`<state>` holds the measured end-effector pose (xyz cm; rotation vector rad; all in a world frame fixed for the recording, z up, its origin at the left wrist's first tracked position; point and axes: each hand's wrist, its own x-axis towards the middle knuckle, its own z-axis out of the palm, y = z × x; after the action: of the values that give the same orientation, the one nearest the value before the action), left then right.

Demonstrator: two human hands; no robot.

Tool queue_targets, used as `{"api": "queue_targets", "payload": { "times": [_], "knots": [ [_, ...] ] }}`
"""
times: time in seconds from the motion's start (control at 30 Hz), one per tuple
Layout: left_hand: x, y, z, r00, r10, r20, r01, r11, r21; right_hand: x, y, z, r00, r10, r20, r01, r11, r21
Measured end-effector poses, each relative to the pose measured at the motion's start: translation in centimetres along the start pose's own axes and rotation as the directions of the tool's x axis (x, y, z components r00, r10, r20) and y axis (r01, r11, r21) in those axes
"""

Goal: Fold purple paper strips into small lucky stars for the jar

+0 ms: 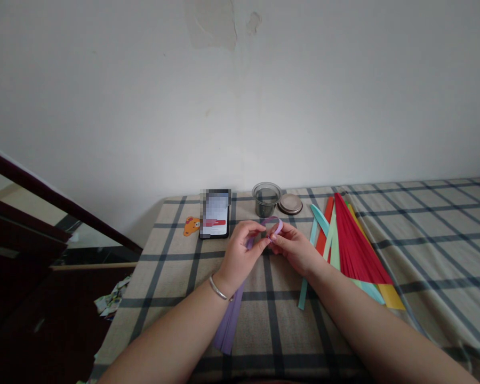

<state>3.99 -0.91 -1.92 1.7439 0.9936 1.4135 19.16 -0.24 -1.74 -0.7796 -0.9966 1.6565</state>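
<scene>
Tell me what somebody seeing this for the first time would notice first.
Probably the big fan of flat, deep-red, paper-like strips, lying on the beige-and-dark checked cloth at the right. Next, at the centre, a narrow light-purple strip curves into a loop in the grip of the bare right hand, with the bare left hand touching it. Behind them, near the wall, stands a round, see-through grey cup.

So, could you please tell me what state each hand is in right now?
Left hand: curled at the looped purple strip; whether it grips cannot be told.
Right hand: closed, pinching that strip.
</scene>
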Motion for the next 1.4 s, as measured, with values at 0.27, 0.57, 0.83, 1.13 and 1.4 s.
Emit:
{"api": "queue_targets", "payload": {
  "times": [0.27, 0.57, 0.83, 1.13, 1.4],
  "knots": [
    [-0.02, -0.06, 0.35, 0.973, -0.19, 0.13, 0.211, 0.963, -0.168, -0.13, -0.02, 0.44, 0.991, -0.098, -0.092, 0.085, 0.987, -0.135],
    [-0.04, 0.08, 0.38, 0.952, -0.268, 0.149, 0.291, 0.943, -0.165, -0.23, 0.38, -0.13, 0.961, -0.247, -0.122, 0.189, 0.912, -0.365],
    [0.07, 0.2, 0.52, 0.949, -0.29, 0.126, 0.31, 0.933, -0.183, -0.46, 0.36, 0.1, 0.954, -0.262, -0.148, 0.186, 0.901, -0.393],
    [0.25, 0.48, 0.46, 0.94, -0.321, 0.117, 0.341, 0.909, -0.239, -0.31, 0.34, 0.02, 0.952, -0.24, -0.188, 0.172, 0.932, -0.319],
    [0.2, 0.26, 0.43, 0.941, -0.319, 0.11, 0.337, 0.905, -0.258, -0.26, 0.34, 0.18, 0.954, -0.213, -0.212, 0.152, 0.95, -0.271]
  ]
}}
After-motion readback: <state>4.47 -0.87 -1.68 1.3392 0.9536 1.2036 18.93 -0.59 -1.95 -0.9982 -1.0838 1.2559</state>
